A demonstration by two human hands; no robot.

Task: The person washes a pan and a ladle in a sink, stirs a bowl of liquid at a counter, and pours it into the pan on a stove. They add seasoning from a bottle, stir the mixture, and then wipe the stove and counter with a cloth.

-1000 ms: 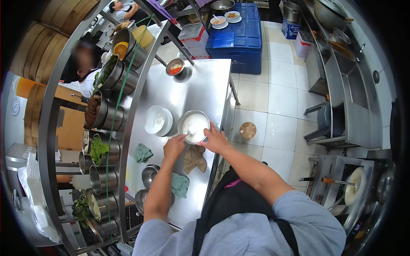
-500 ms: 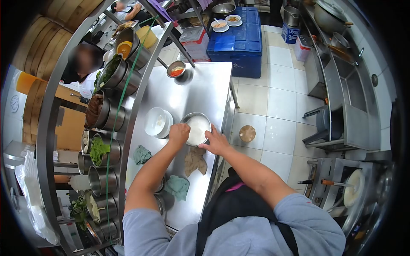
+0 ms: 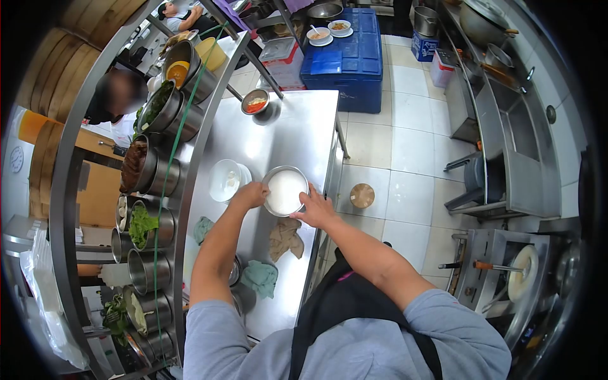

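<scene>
A round metal bowl (image 3: 285, 191) with white contents stands on the steel table (image 3: 297, 120). My left hand (image 3: 253, 196) is closed at the bowl's left rim; what its fingers hold, if anything, is too small to tell. With thumb and fingers, my right hand (image 3: 315, 209) grips the bowl's right rim. Just left of the bowl sit white bowls (image 3: 226, 180), one with small pale pieces inside. A brown cloth (image 3: 286, 239) lies below the metal bowl, and a green cloth (image 3: 259, 278) lies nearer to me.
A steel shelf with metal pots (image 3: 150, 271) runs along the left. A small bowl (image 3: 254, 102) with red and pale food stands at the table's far end. Beyond is a blue chest (image 3: 358, 76). Two people show at upper left; a stove (image 3: 487, 278) is at right.
My left hand has moved left, from over the white contents to the metal bowl's rim. More of the contents shows. The whole view has shifted slightly.
</scene>
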